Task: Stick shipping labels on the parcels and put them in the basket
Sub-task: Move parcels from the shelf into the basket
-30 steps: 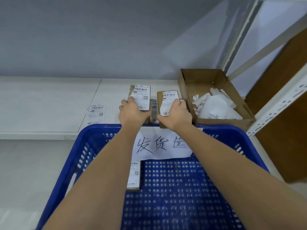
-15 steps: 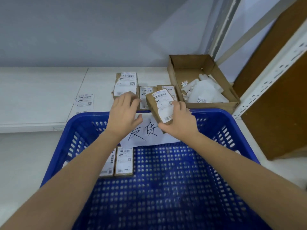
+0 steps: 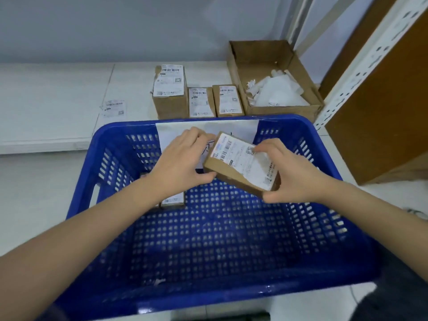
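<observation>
sitting on a white surface against a grey wall: three labelled parcels, a loose label, an open carton of white scraps. hovering tilted over the blue basket: a brown cardboard parcel wearing a white barcode label. gripping it at both ends, left hand curled on the left end, right hand pinching the right.
</observation>
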Demonstrator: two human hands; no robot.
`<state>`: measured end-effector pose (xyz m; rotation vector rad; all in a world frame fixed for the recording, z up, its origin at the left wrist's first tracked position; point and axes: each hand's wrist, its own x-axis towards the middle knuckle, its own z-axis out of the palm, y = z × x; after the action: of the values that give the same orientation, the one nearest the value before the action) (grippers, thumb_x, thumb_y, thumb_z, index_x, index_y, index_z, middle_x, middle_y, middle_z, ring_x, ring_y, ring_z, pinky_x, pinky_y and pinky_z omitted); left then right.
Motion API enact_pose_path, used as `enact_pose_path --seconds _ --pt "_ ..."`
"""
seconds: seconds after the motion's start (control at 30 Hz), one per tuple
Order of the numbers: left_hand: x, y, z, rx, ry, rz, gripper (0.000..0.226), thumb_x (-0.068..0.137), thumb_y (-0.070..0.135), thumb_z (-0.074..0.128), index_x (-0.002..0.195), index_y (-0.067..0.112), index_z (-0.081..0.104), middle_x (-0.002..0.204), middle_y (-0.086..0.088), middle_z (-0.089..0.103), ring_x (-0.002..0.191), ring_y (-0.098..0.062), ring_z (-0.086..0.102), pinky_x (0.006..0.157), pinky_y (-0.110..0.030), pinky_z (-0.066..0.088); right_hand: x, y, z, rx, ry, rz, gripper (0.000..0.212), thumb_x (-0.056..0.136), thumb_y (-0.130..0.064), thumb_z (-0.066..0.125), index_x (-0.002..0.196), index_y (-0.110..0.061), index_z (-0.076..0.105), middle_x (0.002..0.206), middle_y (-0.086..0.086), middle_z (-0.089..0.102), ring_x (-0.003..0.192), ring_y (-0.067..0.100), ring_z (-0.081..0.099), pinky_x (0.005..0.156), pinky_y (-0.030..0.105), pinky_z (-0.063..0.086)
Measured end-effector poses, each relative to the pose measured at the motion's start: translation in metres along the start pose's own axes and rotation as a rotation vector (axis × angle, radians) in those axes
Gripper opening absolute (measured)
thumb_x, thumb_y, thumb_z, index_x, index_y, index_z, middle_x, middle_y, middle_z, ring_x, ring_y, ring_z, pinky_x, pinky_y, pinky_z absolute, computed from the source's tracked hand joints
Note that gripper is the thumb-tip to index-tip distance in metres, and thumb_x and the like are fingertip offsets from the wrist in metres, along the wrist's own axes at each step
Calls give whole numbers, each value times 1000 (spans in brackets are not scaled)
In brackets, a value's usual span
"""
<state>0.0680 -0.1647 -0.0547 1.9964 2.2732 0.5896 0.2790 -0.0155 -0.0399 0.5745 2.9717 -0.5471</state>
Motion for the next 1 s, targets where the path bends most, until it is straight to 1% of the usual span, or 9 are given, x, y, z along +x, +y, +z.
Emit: enact_pose_path --seconds 0.17,0.27,0.4,0.47,0.57,0.63,0.77,0.87,1.0 --pt "-36 27 -20 -4 -218 -61 114 73 57 72 154 17 3 158 1 9 142 -12 11 107 -14 5 -16 -17 -7 -210 -59 -292 95 59 -46 74 138 -22 28 137 -3 27 114 12 36 66 22 45" --pt "-51 34 -20 6 -312 -73 123 70 58 74 153 20 -10 160 6 -8 145 -10 2 111 -18 5 -21 -20 -4 -204 -17 -337 95 58 -43 78 137 -23 29 139 0 29 120 21 39 74 22 41" --pt "-62 44 -10 -60 -257 -165 121 72 45 79 153 17 -7 159 3 5 143 -14 16 111 -24 18 -21 -15 2 19 -49 -320 95 58 -40 74 138 -31 25 140 -5 29 127 17 36 86 36 52" --pt "-60 43 -10 -54 -220 -168 117 71 42 80 154 14 1 156 0 15 140 -16 25 108 -24 23 -16 -12 3 87 -72 -326 97 58 -37 75 141 -29 25 142 -5 30 131 15 34 99 41 46" --pt "-52 35 -13 -73 -132 -183 112 66 37 84 152 14 17 150 -1 28 131 -16 37 97 -17 28 -5 -9 2 148 -58 -329 95 59 -32 73 143 -23 29 143 -3 31 135 13 30 109 30 34" --pt "-48 33 -14 -69 -87 -195 108 63 36 85 149 11 26 144 -3 36 125 -17 42 91 -16 29 1 -9 2 147 -14 -318 85 63 -39 65 141 -19 37 144 -1 34 135 13 30 108 27 31" --pt "-49 45 -3 -20 41 -167 97 55 41 74 137 0 44 123 -14 52 109 -28 50 87 -38 47 4 -17 8 168 192 -316 55 77 -41 58 125 -13 58 135 7 51 127 22 45 104 46 40" --pt "-51 57 4 -56 88 -212 101 55 45 74 136 -4 41 120 -15 52 108 -25 44 88 -37 45 -1 -33 8 386 378 -257 31 84 -33 61 105 -12 67 118 6 59 114 19 54 98 39 44" --pt "-48 60 4 -23 165 -226 97 58 45 71 133 -8 39 118 -20 51 107 -28 45 88 -36 45 -4 -44 19 350 434 -243 31 82 -36 66 94 -8 69 105 6 61 103 20 58 87 42 48"
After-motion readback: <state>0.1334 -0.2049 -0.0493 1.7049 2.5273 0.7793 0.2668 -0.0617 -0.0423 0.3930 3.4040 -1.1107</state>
